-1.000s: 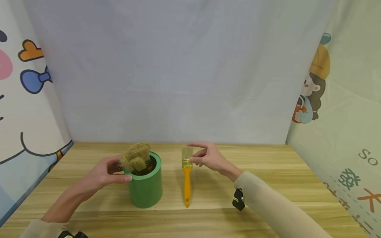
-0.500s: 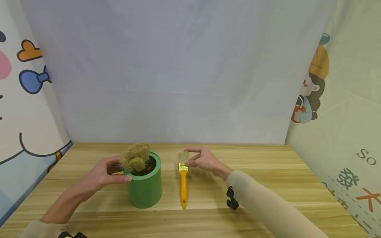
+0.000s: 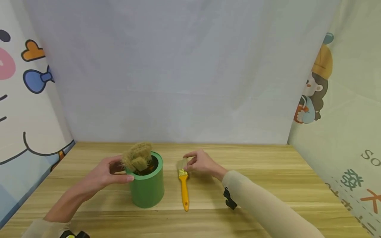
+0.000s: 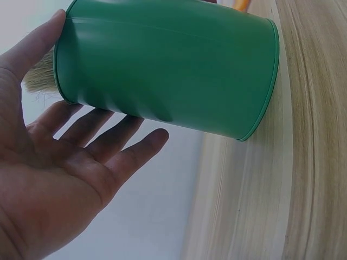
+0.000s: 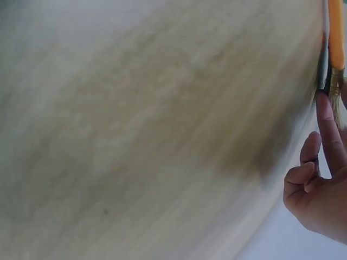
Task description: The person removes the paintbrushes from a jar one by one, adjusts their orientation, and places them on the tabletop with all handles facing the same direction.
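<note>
In the head view, a green cylindrical can (image 3: 148, 191) stands on the wooden table, with several brush heads of tan bristles (image 3: 137, 156) sticking out of its top. My left hand (image 3: 104, 175) holds the can at its left side, thumb on the near rim; the left wrist view shows fingers (image 4: 130, 132) along the wall of the can (image 4: 168, 59). Right of the can is a flat paintbrush with an orange-yellow handle (image 3: 185, 195) pointing toward me. My right hand (image 3: 203, 163) pinches it at the pale bristle end. The right wrist view catches only part of the brush (image 5: 336, 32).
The wooden tabletop (image 3: 253, 158) runs back to a pale grey cloth (image 3: 178, 82). Printed cloths with cartoon figures hang at the left (image 3: 38, 125) and the right (image 3: 342, 115).
My right hand has come nearer and slightly left, bringing the paintbrush with it; the brush's handle end has swung a little to the right. The left hand and can have stayed in place.
</note>
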The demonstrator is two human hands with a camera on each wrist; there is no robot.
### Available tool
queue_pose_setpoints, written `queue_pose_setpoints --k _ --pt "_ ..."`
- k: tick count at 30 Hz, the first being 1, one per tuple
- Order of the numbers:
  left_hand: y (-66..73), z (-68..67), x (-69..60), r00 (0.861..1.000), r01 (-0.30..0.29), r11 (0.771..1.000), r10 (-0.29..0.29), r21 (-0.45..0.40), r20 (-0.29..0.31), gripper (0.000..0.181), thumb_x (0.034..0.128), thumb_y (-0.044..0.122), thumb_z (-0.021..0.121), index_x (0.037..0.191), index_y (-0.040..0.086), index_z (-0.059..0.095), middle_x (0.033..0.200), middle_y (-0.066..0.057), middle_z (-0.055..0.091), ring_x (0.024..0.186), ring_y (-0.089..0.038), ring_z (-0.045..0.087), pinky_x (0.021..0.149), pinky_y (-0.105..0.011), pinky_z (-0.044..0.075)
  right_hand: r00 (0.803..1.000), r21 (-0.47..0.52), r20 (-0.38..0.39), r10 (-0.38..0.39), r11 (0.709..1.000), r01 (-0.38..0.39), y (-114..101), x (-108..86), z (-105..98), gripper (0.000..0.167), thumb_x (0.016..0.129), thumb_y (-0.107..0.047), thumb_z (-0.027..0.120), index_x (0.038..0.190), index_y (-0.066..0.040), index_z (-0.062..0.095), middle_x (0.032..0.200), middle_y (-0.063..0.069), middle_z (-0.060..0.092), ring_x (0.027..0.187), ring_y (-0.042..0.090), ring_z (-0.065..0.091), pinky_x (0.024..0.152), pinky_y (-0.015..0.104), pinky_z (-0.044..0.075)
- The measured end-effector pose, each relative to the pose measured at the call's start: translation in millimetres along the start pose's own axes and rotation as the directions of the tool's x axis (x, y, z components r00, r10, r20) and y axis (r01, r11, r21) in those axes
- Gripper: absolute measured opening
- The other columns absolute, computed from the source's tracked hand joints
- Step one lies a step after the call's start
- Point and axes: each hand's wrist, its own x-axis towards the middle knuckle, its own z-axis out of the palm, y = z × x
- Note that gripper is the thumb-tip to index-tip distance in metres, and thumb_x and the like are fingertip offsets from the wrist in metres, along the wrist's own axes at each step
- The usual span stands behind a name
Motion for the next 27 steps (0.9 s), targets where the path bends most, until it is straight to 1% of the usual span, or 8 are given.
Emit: queue_pose_setpoints --k 4,8,11,20,27 --pt "0.1 0.8 1.1 1.0 -0.006 1.0 0.006 -0.001 0.004 0.065 0.0972 0.018 0.076 0.152 -0.004 0.05 0.146 -0.024 0.058 0.137 -0.048 0.05 0.1 -0.037 0.05 1.0 -0.058 -0.013 -0.005 0.998 0.004 2.1 -0.9 -1.1 0.05 0.091 -0.005 0.081 0.138 0.006 0.065 0.097 0.012 0.079 0.088 0.02 0.075 0.085 0.036 0.059" --pt "0.0 0.9 1.4 1.0 -0.007 1.0 0.007 -0.007 0.007 0.065 0.0972 0.018 0.077 0.153 -0.004 0.049 0.146 -0.024 0.057 0.137 -0.048 0.05 0.098 -0.035 0.051 1.0 -0.093 -0.027 -0.003 0.996 0.0 2.2 -0.5 -1.8 0.051 0.09 -0.008 0.084 0.136 0.005 0.067 0.097 0.011 0.079 0.088 0.019 0.074 0.086 0.037 0.059" --pt "-0.4 0.7 1.4 1.0 -0.012 1.0 0.012 -0.009 0.008 0.065 0.0975 0.017 0.076 0.153 -0.003 0.049 0.146 -0.024 0.057 0.136 -0.048 0.051 0.098 -0.036 0.052 1.0 -0.112 -0.029 0.002 0.994 -0.005 2.8 0.7 -2.0 0.052 0.089 -0.01 0.085 0.136 0.005 0.067 0.096 0.009 0.079 0.088 0.017 0.073 0.086 0.037 0.058" --pt "-1.9 0.1 1.5 1.0 -0.02 1.0 0.02 -0.007 0.005 0.062 0.0973 0.017 0.076 0.151 -0.003 0.052 0.143 -0.022 0.06 0.135 -0.046 0.053 0.098 -0.036 0.053 1.0 -0.148 -0.022 -0.011 0.989 0.008 1.7 0.7 -3.9 0.052 0.088 -0.01 0.086 0.134 0.006 0.068 0.091 0.005 0.078 0.082 0.013 0.07 0.079 0.031 0.057" --pt "-1.5 0.1 0.9 1.0 -0.015 1.0 0.015 -0.001 0.0 0.065 0.097 0.018 0.077 0.152 -0.004 0.05 0.144 -0.023 0.059 0.136 -0.047 0.052 0.099 -0.035 0.051 1.0 -0.157 -0.021 -0.021 0.988 0.017 4.8 2.2 -4.0 0.051 0.087 -0.01 0.087 0.132 0.008 0.069 0.085 0.001 0.075 0.077 0.012 0.066 0.074 0.028 0.054"
